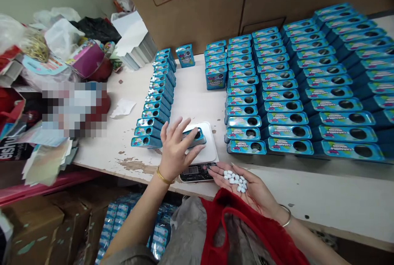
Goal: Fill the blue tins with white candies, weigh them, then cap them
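Note:
My left hand [177, 146] hovers over a blue tin [197, 137] lying on a white digital scale [207, 133]. Its fingers are spread, with the index fingertip close to the round hole of the tin; whether it touches cannot be told. My right hand [255, 187] is turned palm up beside the scale's display, cupping a small heap of white oval candies [235, 180]. Left of the scale runs a row of blue tins [147, 130], white candies showing at the tops of several.
Rows of blue tins with round holes [294, 119] fill the right of the worn white table [123, 154]. A large cardboard box [197, 6] stands behind. Plastic bags [64, 35], a paper scrap [123, 107] and a stack of white cards [135, 39] lie on the left.

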Available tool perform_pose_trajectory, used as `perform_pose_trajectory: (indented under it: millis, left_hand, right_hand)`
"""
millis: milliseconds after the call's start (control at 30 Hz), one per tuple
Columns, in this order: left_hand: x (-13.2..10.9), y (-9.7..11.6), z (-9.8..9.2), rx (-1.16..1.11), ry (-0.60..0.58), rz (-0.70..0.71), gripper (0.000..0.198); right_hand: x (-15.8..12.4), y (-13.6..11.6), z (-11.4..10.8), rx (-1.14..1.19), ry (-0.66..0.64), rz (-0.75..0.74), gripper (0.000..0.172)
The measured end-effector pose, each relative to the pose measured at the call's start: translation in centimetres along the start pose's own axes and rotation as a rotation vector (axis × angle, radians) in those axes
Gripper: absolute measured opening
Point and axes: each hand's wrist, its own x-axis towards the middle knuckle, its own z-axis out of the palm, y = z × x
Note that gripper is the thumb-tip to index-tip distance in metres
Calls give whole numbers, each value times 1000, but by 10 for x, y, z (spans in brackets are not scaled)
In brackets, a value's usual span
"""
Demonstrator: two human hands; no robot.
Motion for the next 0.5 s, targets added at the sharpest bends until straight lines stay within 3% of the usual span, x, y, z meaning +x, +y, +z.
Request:
perform_pose_trajectory:
  millis: [100, 167, 267, 400, 500]
  left_hand:
    - [0, -2, -2, -11, 67, -76, 41]
    - [0, -6, -5, -37, -4, -83, 52]
    - [15, -16, -6, -115, -147, -22, 41]
    - [76, -37, 8, -138, -69, 15, 32]
    - [136, -50, 36, -115, -88, 122, 32]
  right_hand:
    - [2, -2, -2, 14, -17, 1, 35]
    - [4, -3, -4, 41, -25, 3, 33]
    - [8, -3, -6, 80, -64, 27, 30]
    - [14, -4, -4, 89, -107, 49, 30]
    - [13, -7, -2, 108, -107, 46, 34]
